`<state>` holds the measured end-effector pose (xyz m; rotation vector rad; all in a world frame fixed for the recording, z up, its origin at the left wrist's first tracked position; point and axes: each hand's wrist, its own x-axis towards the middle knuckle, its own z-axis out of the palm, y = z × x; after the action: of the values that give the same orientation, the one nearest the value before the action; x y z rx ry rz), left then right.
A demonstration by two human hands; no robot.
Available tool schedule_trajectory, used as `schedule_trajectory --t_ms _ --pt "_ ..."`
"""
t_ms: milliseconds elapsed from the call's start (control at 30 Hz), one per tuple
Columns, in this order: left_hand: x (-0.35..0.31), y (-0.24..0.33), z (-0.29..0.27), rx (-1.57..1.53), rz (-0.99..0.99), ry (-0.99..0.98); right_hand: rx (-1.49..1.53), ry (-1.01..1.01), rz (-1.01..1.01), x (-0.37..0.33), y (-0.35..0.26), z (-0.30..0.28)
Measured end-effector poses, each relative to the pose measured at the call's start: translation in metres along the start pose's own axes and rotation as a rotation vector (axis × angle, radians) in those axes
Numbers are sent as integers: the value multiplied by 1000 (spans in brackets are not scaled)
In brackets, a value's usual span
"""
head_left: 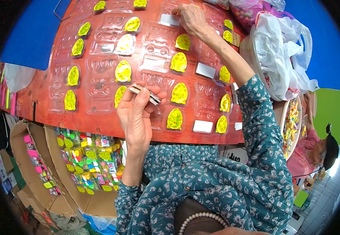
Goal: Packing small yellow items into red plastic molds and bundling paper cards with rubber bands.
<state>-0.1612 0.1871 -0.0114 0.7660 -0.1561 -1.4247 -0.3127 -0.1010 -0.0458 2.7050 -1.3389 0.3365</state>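
Note:
My left hand (136,117) is closed around a small stack of flat rectangular pieces (148,95) with pale faces and dark edges, above the clear plastic trays. My right hand (193,19) reaches to the far trays, its fingers curled down at a white rectangular piece (170,20) in one of them. What lies under those fingertips is hidden. Similar white pieces sit in trays on the right, one further off (206,70) and one near the front edge (203,126). Each clear tray (157,49) has moulded hollows, and many hold yellow patterned egg-shaped pieces (178,62).
The trays stand in rows on a red table (40,105). At the right are a white plastic bag (277,55) and a tub (291,129) of colourful pieces. Cardboard boxes (99,205) with packed sets stand below the front left edge. A person in pink (309,152) sits at the right.

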Motion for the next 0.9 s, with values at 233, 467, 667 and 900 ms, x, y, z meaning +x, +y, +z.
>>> schedule_trajectory --t_ms 233,467,667,900 --pt "-1 1 1 -9 1 8 -10 155 -53 -11 -26 -17" --pt "-1 1 2 -35 -35 -41 228 314 -264 -10 -14 5" --pt "6 1 -8 -20 -2 -85 119 123 -189 -14 -37 -27" --pt "10 8 -4 -73 140 -68 1147 -466 -210 -72 -131 -117"
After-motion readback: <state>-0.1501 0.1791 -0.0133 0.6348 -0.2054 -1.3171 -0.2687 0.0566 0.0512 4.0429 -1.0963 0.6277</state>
